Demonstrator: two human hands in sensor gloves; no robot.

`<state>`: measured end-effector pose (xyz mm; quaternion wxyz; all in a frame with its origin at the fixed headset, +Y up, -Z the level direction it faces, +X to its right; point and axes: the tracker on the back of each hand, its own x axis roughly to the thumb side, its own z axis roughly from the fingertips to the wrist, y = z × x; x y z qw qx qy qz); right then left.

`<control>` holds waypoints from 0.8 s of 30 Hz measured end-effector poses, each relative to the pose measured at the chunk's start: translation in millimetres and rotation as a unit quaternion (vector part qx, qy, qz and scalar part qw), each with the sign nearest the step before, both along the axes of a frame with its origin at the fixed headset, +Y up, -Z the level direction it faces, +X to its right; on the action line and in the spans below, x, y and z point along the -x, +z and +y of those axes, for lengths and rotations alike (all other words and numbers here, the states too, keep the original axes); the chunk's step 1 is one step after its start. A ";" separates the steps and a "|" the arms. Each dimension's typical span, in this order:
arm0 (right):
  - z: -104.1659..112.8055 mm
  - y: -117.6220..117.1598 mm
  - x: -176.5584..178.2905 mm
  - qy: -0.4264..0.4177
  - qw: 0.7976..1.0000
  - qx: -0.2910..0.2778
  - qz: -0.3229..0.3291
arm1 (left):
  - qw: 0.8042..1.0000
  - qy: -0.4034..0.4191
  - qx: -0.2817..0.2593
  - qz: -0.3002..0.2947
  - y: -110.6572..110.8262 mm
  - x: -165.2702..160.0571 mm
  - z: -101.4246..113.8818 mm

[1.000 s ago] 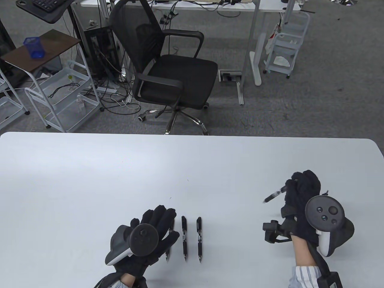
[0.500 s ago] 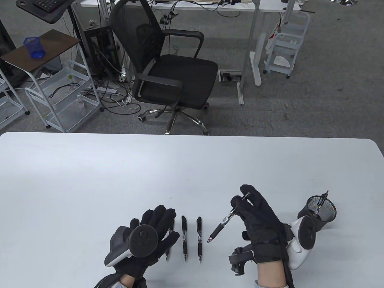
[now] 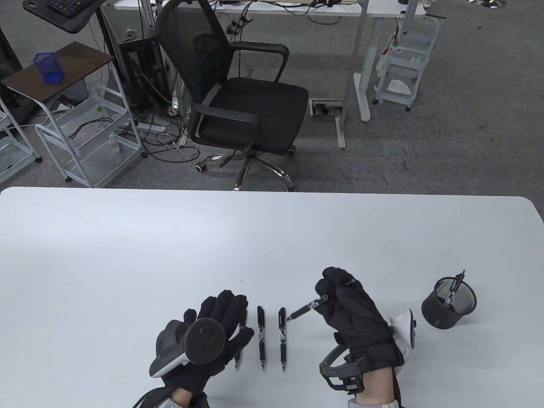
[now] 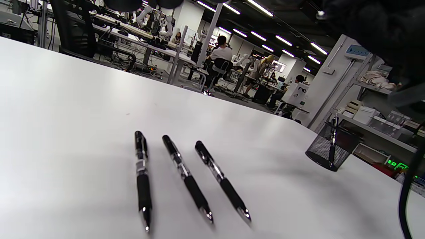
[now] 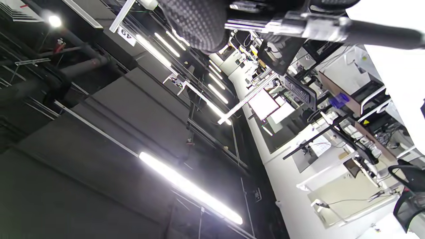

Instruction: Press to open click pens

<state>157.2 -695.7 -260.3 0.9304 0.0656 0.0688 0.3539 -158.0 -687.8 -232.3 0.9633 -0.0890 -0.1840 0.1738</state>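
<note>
**Pen gripped over the row of three**

While the white table (image 3: 127, 238) is seen from above, the left hand (image 3: 212, 335) is laid flat at its near edge, fingers straight and slightly spread, nothing being gripped; its fingertips cover part of the leftmost pen (image 4: 142, 172). Beside it, the middle pen (image 3: 261, 335) and the right pen (image 3: 282, 338) are laid parallel, tips toward the person. Just to their right, the right hand (image 3: 352, 306) is raised, fingers curled around a fourth pen (image 3: 304, 309), whose tip is pointed left, close above the top of the right pen; contact cannot be told. Farther right, a black mesh cup (image 3: 448, 302) is placed upright, and one pen (image 3: 454, 288) is leaned inside it. Beyond the table, grey carpet, a black office chair (image 3: 238, 97), white carts and desks are seen.
</note>
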 end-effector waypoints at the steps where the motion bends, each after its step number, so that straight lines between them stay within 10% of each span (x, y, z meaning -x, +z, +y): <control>1: -1.2 -0.2 0.6 -0.006 1.000 0.001 0.004 | 1.000 -0.001 0.000 0.000 0.2 -0.3 -0.1; 24: -9.3 -3.0 25.1 0.028 0.999 -0.019 0.026 | 1.000 -0.020 0.002 0.001 0.7 -5.3 -1.0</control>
